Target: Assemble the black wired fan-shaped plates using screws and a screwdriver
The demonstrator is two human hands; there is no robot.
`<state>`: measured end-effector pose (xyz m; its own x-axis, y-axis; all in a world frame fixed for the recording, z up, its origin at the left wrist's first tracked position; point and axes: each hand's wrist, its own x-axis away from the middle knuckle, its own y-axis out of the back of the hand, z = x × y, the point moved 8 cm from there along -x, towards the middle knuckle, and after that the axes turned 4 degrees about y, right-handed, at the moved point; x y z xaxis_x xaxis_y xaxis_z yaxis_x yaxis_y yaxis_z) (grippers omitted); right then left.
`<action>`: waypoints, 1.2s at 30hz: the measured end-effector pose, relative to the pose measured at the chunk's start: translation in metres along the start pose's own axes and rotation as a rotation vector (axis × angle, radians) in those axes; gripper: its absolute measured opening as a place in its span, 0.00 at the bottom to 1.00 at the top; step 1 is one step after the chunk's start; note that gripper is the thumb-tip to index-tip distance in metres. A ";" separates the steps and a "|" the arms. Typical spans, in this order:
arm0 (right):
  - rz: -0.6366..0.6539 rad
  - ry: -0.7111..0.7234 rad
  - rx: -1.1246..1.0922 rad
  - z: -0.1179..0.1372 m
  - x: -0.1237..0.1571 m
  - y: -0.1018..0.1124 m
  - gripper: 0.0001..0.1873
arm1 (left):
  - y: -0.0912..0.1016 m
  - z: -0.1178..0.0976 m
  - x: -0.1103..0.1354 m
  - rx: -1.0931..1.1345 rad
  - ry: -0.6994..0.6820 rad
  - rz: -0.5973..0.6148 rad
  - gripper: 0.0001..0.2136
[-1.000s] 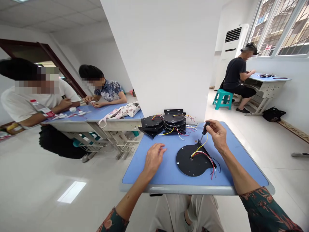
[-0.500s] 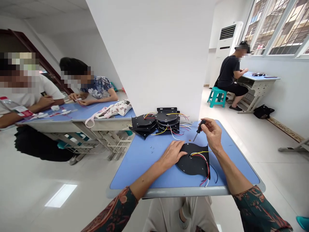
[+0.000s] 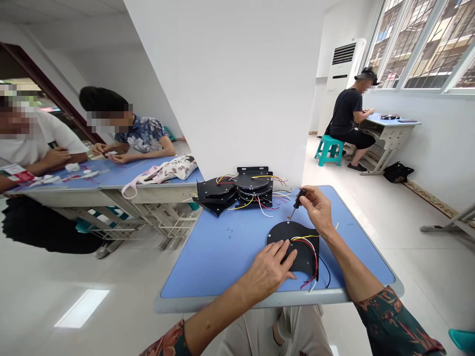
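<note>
A black metal plate assembly [image 3: 282, 230] with a rounded outline lies on the blue table [image 3: 200, 267] in front of me. Yellow, white, red and black wires [image 3: 314, 254] come out of its middle and trail over its right edge. Across its lower left part my left hand [image 3: 272, 264] rests with fingers spread, pressing on the plate. My right hand [image 3: 318, 210] grips the black handle of a screwdriver [image 3: 300, 199]. The tilted shaft points down, its tip just above or at the plate's upper edge near a screw; contact cannot be made out.
Several similar black wired assemblies [image 3: 253, 184] are stacked at the table's back left. A few small screws [image 3: 229, 231] lie left of the plate. A white pillar [image 3: 230, 99] stands behind. People sit at other desks, left [image 3: 144, 138] and right [image 3: 347, 113].
My left hand has slid from the plate's upper left edge down over its lower part. The screwdriver in my right hand has come closer to the plate's upper edge.
</note>
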<state>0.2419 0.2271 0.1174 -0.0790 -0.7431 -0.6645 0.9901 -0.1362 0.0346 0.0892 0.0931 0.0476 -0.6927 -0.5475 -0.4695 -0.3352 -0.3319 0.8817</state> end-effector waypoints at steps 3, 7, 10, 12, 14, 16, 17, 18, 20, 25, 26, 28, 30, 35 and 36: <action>0.000 0.011 0.078 0.001 0.001 0.000 0.13 | 0.003 0.013 0.008 0.033 -0.043 0.016 0.21; 0.000 -0.007 0.099 0.002 0.001 0.000 0.12 | 0.015 0.037 0.015 0.210 -0.046 0.093 0.19; 0.006 -0.010 0.121 0.003 0.001 -0.001 0.12 | 0.026 0.052 0.010 0.434 -0.005 0.132 0.17; 0.009 -0.012 0.148 0.002 0.001 -0.001 0.12 | 0.030 0.066 -0.001 0.645 0.143 0.091 0.17; 0.011 -0.019 0.163 0.001 0.001 -0.001 0.12 | 0.029 0.089 -0.014 0.834 0.437 -0.036 0.22; 0.013 -0.027 0.155 -0.001 0.002 -0.001 0.12 | 0.021 0.109 -0.024 0.964 0.738 -0.198 0.18; 0.016 -0.028 0.148 -0.001 0.002 -0.002 0.12 | 0.015 0.113 -0.032 1.033 0.812 -0.258 0.14; 0.020 -0.026 0.143 -0.001 0.003 -0.003 0.12 | 0.008 0.115 -0.041 1.095 0.843 -0.296 0.09; 0.030 -0.015 0.143 0.001 0.004 -0.005 0.12 | -0.006 0.118 -0.058 1.121 0.869 -0.325 0.04; 0.055 0.000 0.157 0.002 0.005 -0.009 0.10 | -0.042 0.118 -0.069 1.011 0.889 -0.244 0.11; 0.060 0.002 0.160 0.002 0.005 -0.009 0.10 | -0.045 0.116 -0.068 0.977 0.868 -0.233 0.11; 0.066 0.004 0.173 0.002 0.005 -0.010 0.11 | -0.045 0.111 -0.067 0.918 0.818 -0.221 0.12; 0.070 0.004 0.186 0.002 0.006 -0.010 0.11 | -0.044 0.109 -0.066 0.887 0.790 -0.213 0.12; 0.085 0.017 0.194 0.003 0.006 -0.011 0.11 | -0.040 0.106 -0.068 0.880 0.771 -0.179 0.13; 0.089 0.022 0.198 0.003 0.007 -0.012 0.10 | -0.039 0.106 -0.069 0.879 0.769 -0.173 0.13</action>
<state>0.2295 0.2218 0.1149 0.0127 -0.7437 -0.6683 0.9506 -0.1984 0.2388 0.0823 0.2250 0.0505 -0.1289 -0.9656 -0.2259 -0.9195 0.0311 0.3918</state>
